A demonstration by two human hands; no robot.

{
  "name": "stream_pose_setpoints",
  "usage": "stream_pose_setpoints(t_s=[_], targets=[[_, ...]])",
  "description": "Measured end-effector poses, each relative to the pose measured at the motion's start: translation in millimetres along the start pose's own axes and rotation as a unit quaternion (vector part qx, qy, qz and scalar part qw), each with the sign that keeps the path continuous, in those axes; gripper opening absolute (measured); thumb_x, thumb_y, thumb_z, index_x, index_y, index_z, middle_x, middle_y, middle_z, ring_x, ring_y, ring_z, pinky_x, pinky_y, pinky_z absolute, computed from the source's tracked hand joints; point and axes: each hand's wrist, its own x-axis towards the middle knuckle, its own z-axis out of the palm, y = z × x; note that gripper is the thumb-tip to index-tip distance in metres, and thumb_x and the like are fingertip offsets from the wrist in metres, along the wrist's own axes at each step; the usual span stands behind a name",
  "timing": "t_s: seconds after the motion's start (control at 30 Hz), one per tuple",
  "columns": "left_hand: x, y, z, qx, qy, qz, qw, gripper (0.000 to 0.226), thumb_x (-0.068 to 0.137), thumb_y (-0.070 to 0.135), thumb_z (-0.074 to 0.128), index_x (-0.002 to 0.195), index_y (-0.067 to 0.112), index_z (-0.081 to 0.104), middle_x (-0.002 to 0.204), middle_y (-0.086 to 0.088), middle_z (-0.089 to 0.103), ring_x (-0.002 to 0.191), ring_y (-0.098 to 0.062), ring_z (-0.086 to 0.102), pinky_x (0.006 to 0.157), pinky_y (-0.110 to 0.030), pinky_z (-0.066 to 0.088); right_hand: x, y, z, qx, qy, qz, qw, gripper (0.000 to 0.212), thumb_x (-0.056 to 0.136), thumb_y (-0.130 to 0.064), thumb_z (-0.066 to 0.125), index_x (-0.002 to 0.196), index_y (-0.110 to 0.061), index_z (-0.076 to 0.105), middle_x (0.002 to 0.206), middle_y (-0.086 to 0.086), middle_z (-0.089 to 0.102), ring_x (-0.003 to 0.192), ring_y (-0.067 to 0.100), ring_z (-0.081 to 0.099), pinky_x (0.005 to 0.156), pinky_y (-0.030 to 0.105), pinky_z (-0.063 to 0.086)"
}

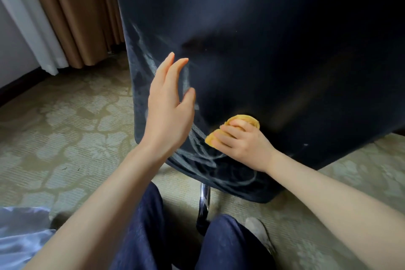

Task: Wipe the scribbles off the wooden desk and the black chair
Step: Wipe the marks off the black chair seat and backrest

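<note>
Grips bunched yellow cloth [247, 119] in curled fingers of right hand [243, 142], pressed to the lower back panel of the black chair [263, 39], with left hand [168, 105] held flat and straight-fingered at the panel, contact with the fabric not determinable. Risks, by judgement, smearing the white scribbles [147, 56] wider over the dark fabric as the cloth loads up, or shifting the chair on its chrome leg [205, 201] if left unbraced. Shows no containers and no wooden desk.
</note>
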Motion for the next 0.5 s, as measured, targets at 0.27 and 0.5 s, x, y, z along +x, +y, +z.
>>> stream_pose_setpoints(t_s=[0.27,0.5], targets=[[-32.8,6.8,17.1,-0.026,-0.021,0.003,0.999,0.037,0.090,0.011,0.056,0.126,0.021,0.053,0.122,0.004,0.046,0.116,-0.013,0.040,0.095,-0.009,0.030,-44.0,-15.2,-67.6,0.270,0.000,0.273,0.923,0.026,0.088,-0.009,0.055,0.108,-0.015,0.070,0.100,-0.002,0.066,0.090,0.015,0.056,0.083,0.029,0.043],[-84.4,0.3,38.0,-0.139,-0.301,-0.193,0.924,0.047,0.089,0.023,0.063,0.134,0.024,0.048,0.123,0.005,0.056,0.110,-0.012,0.055,0.093,-0.030,0.046,-5.6,-49.3,-127.8,0.518,0.107,0.638,0.560,0.020,0.086,-0.011,0.066,0.097,-0.029,0.063,0.093,-0.010,0.068,0.092,0.003,0.064,0.076,0.017,0.050]])
